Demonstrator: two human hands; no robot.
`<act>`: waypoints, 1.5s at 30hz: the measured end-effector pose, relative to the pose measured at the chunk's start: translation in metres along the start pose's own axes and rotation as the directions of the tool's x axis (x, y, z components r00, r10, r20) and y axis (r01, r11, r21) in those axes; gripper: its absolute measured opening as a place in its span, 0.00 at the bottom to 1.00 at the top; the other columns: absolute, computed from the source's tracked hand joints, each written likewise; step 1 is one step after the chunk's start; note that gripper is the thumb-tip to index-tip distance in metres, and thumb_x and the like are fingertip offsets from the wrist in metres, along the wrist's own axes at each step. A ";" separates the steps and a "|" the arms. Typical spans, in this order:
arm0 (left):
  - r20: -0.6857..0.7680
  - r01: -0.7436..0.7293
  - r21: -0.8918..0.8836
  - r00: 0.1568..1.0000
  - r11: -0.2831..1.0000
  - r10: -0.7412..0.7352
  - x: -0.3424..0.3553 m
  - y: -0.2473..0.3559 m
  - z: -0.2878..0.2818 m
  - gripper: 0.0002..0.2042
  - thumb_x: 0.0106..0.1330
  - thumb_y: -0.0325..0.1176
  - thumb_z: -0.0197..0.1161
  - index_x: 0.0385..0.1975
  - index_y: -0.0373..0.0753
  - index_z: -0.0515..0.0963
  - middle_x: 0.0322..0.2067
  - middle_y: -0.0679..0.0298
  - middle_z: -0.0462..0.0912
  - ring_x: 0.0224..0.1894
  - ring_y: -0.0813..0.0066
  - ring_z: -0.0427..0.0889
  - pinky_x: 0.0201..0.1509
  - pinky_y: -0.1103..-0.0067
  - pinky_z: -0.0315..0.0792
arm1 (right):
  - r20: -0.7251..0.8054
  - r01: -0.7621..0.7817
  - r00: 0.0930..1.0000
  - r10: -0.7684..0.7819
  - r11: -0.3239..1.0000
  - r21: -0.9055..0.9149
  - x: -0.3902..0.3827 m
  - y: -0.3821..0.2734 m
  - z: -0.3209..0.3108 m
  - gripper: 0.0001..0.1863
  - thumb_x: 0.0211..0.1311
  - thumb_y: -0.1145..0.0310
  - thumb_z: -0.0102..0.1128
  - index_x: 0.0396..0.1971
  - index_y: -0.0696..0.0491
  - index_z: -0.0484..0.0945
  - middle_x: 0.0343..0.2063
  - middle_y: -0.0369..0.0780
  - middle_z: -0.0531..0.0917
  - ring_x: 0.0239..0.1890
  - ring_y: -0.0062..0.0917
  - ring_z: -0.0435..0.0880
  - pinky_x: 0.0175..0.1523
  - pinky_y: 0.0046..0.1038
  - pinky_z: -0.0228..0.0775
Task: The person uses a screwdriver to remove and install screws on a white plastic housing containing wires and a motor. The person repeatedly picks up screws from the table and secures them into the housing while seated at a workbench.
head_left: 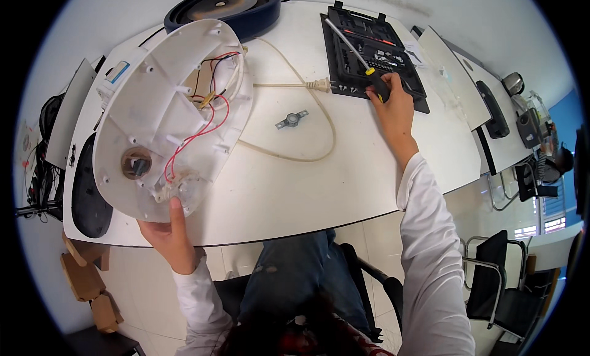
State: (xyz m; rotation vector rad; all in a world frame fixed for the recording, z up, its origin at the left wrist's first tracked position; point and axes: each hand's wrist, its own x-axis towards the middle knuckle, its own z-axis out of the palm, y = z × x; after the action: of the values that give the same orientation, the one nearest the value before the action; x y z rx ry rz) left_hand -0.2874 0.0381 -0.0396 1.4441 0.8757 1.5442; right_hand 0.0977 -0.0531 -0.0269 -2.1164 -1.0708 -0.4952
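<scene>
My left hand (169,236) grips the near edge of a large white plastic housing (141,85), thumb on its inner side, fingers hidden behind it. The open inside faces me, with red wires (198,134), screw posts and a dark shaft in a round hole (139,164). A translucent part (184,187) sits by my thumb. In my right hand (393,104) is a screwdriver (350,41) with a black and yellow handle, its shaft pointing away to the left. It is over an open black tool case (387,64) that holds bits and sockets; a few small screws (353,88) lie at its near edge.
A pale power cord (332,128) with a plug (319,85) loops across the white table (295,190). Inside the loop lies a small grey metal bracket (292,119). A round dark blue base (264,15) stands behind the housing, and a black oval piece (89,193) lies at left.
</scene>
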 end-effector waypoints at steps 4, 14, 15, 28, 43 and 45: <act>-0.005 0.002 0.004 1.000 1.000 -0.002 -0.001 -0.002 0.001 0.21 0.62 0.29 0.59 0.53 0.30 0.64 0.50 0.57 0.71 0.50 0.70 0.71 0.55 0.76 0.63 | 0.025 0.036 0.999 -0.035 0.997 -0.064 0.002 -0.002 -0.003 0.16 0.50 0.69 0.65 0.35 0.52 0.68 0.26 0.41 0.80 0.30 0.40 0.80 0.32 0.35 0.68; 0.015 -0.011 0.013 1.000 1.000 0.010 -0.001 -0.003 -0.003 0.21 0.62 0.30 0.60 0.53 0.31 0.64 0.50 0.57 0.71 0.50 0.70 0.71 0.57 0.76 0.63 | 0.040 0.086 0.996 -0.084 0.994 -0.067 0.003 0.001 -0.001 0.15 0.51 0.70 0.64 0.35 0.52 0.67 0.25 0.41 0.80 0.30 0.41 0.79 0.32 0.36 0.68; 0.015 -0.012 0.010 1.000 1.000 0.012 -0.001 -0.004 -0.003 0.21 0.62 0.30 0.60 0.53 0.31 0.64 0.50 0.57 0.71 0.50 0.70 0.71 0.57 0.76 0.63 | 0.047 0.085 0.996 -0.082 0.994 -0.075 0.003 -0.001 -0.002 0.15 0.51 0.70 0.64 0.35 0.51 0.67 0.26 0.42 0.80 0.30 0.41 0.79 0.32 0.37 0.68; -0.021 -0.030 0.021 0.999 0.999 0.030 -0.001 -0.006 -0.003 0.20 0.62 0.29 0.59 0.52 0.31 0.65 0.49 0.58 0.72 0.49 0.72 0.71 0.55 0.77 0.63 | 0.127 0.077 0.990 -0.065 0.993 -0.086 0.006 -0.006 -0.007 0.14 0.51 0.70 0.63 0.35 0.52 0.67 0.26 0.42 0.80 0.32 0.41 0.79 0.33 0.37 0.68; 0.003 -0.005 0.009 1.000 1.000 0.005 -0.001 -0.005 -0.003 0.21 0.62 0.30 0.60 0.52 0.31 0.65 0.50 0.58 0.72 0.50 0.71 0.71 0.56 0.76 0.63 | 0.148 0.140 0.981 -0.125 0.986 -0.095 0.004 -0.004 -0.012 0.11 0.54 0.69 0.60 0.34 0.51 0.68 0.26 0.42 0.79 0.32 0.39 0.78 0.33 0.36 0.67; -0.006 -0.015 0.023 1.000 1.000 0.015 -0.002 -0.006 -0.004 0.21 0.62 0.30 0.60 0.53 0.31 0.65 0.50 0.57 0.72 0.50 0.71 0.71 0.56 0.76 0.63 | 0.153 0.112 0.983 -0.100 0.991 -0.075 0.002 -0.005 -0.011 0.11 0.54 0.69 0.60 0.34 0.51 0.68 0.26 0.42 0.79 0.31 0.39 0.78 0.33 0.36 0.67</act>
State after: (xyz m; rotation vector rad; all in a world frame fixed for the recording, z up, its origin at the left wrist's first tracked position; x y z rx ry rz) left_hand -0.2903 0.0394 -0.0461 1.4655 0.8905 1.5554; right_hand 0.0948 -0.0577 -0.0162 -2.2054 -1.2724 -0.4446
